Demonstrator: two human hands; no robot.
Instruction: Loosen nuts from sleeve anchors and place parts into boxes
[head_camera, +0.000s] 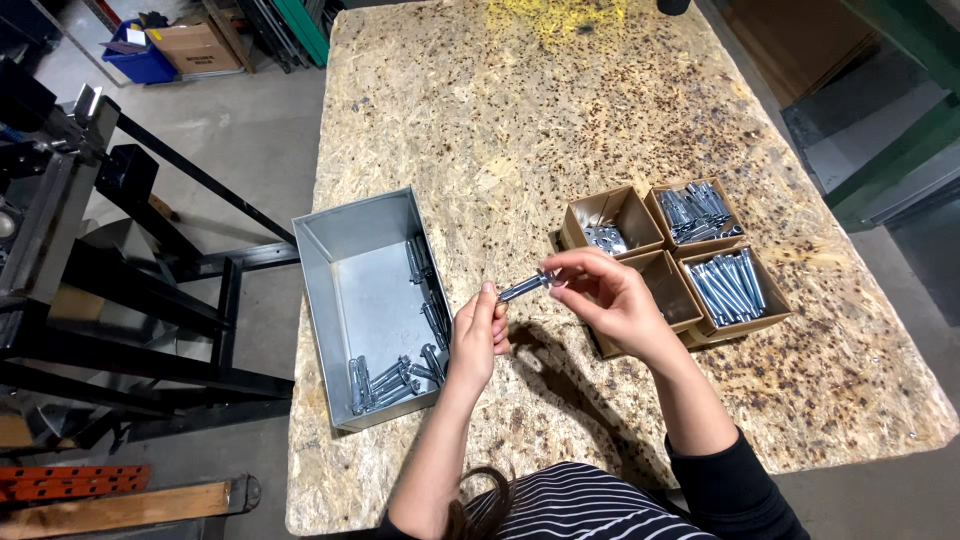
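My left hand (478, 335) grips the lower end of a silver bolt (522, 288) held above the chipboard table (520, 130). Fingertips of my right hand (603, 292) pinch the bolt's upper end, where a small nut or washer sits. Just left of my hands stands a grey metal tray (345, 255) with several assembled bolts lying along its right and near sides. To the right are four small cardboard boxes: one with flat metal plates (606, 238), two with long bolts (697, 212) (730, 285), and one (672, 285) partly hidden behind my right hand.
A black steel frame (130, 270) stands on the floor left of the table. A blue bin (140, 62) and a cardboard carton (195, 45) sit far left at the back. Orange and wooden beams (90, 495) lie at the lower left. Green metal structure (900, 120) stands right.
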